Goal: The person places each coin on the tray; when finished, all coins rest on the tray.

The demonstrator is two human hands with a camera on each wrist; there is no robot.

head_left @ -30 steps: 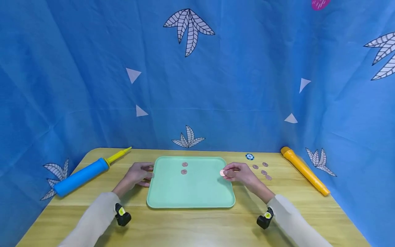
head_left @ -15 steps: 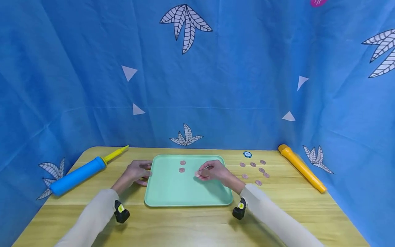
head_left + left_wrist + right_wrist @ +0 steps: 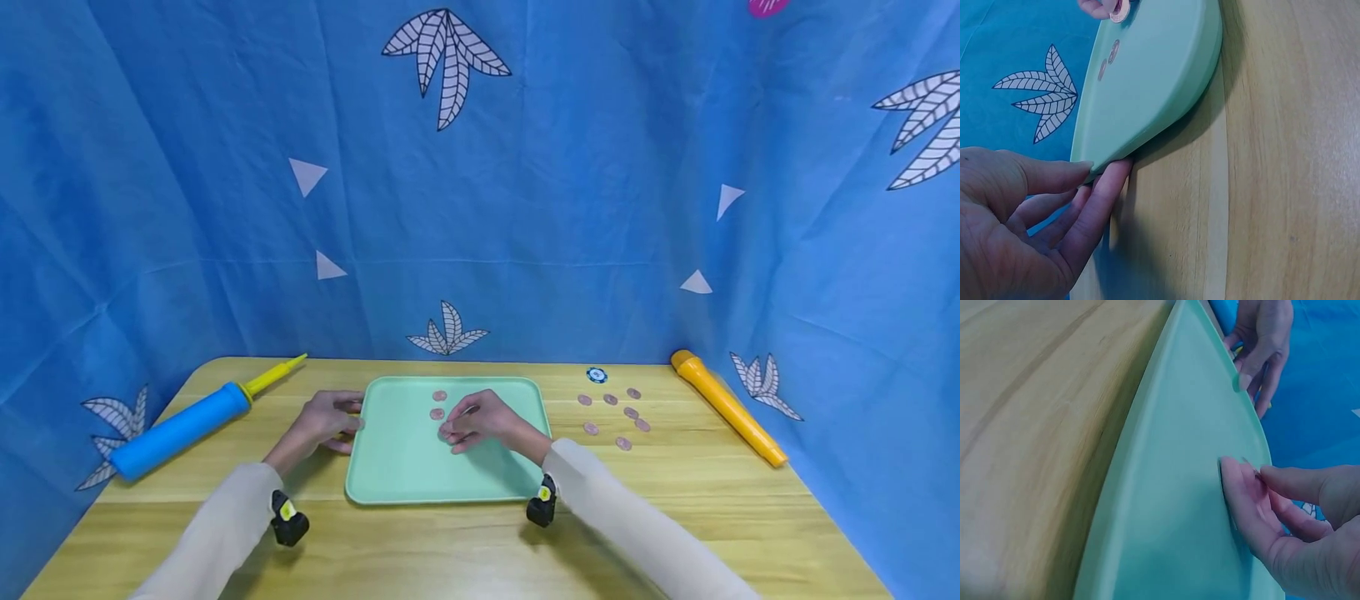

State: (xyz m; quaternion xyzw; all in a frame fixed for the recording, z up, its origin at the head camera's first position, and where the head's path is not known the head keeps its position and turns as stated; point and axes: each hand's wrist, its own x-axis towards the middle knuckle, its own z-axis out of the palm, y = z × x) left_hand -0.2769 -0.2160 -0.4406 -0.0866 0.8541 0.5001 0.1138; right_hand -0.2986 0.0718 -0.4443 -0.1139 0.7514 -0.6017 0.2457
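Blue curtain (image 3: 480, 208) with leaf prints hangs behind a wooden table (image 3: 420, 542), and from where I'm standing someone's got a green tray (image 3: 397, 467) near the middle of it. Their left hand (image 3: 321, 419) pinches the tray's left rim, thumb on top and fingers under the edge. Right hand (image 3: 483, 414) is over the tray, with a coin (image 3: 1120, 12) between thumb and fingers (can't tell if it touches the tray). Two more coins (image 3: 437, 413) lie flat in there, one behind the other, just beside that hand. Seven loose coins (image 3: 631, 412) are scattered on the wood to the right, with a blue-and-white chip (image 3: 596, 375) behind them. Orange mic (image 3: 727, 407) far right, blue pump (image 3: 180, 433) far left.
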